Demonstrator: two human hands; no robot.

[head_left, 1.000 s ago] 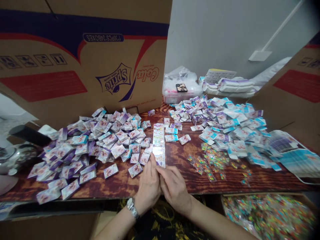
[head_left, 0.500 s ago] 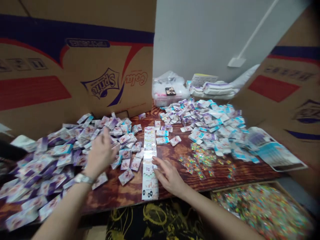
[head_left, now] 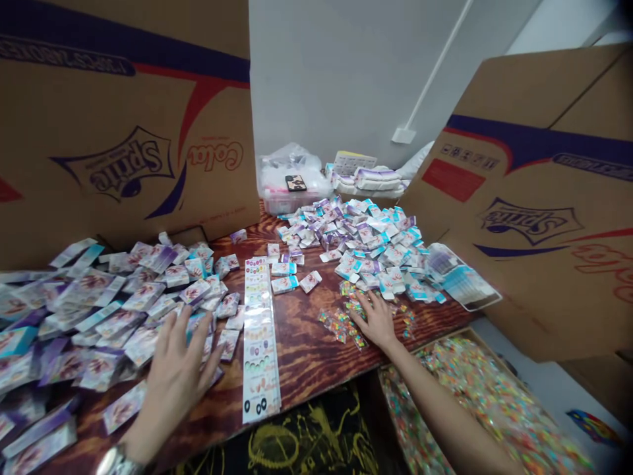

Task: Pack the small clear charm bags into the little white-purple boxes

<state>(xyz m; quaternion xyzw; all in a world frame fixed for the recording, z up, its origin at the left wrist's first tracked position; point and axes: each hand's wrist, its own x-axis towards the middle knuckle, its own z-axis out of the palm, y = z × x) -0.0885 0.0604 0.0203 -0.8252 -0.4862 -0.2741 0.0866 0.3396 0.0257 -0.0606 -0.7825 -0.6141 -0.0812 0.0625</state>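
My left hand (head_left: pixel 180 359), a watch at its wrist, hovers with fingers spread over the near edge of a heap of small printed boxes (head_left: pixel 143 297). Nothing shows in its grip. To the right, my right hand (head_left: pixel 376 318) reaches onto a small pile of clear packets with colourful pieces (head_left: pixel 341 324); its fingers look apart and touch the packets, with the fingertips partly among them. Between the hands lies a long strip of printed sheets (head_left: pixel 260 343) with rows of small pictures. A few loose boxes (head_left: pixel 285 284) sit just beyond its right side.
A second heap of white, purple and blue boxes (head_left: pixel 366 241) lies at the back. Large cartons stand left (head_left: pixel 198 178) and right (head_left: pixel 524 231). Below the table's right edge is a tray of many colourful packets (head_left: pixel 475 376). A plastic tub (head_left: pixel 291 191) carries a phone (head_left: pixel 296 183).
My right hand has left the printed strip and moved right to the colourful packets. My left hand has come back nearer, its fingers now spread. The view has turned right.
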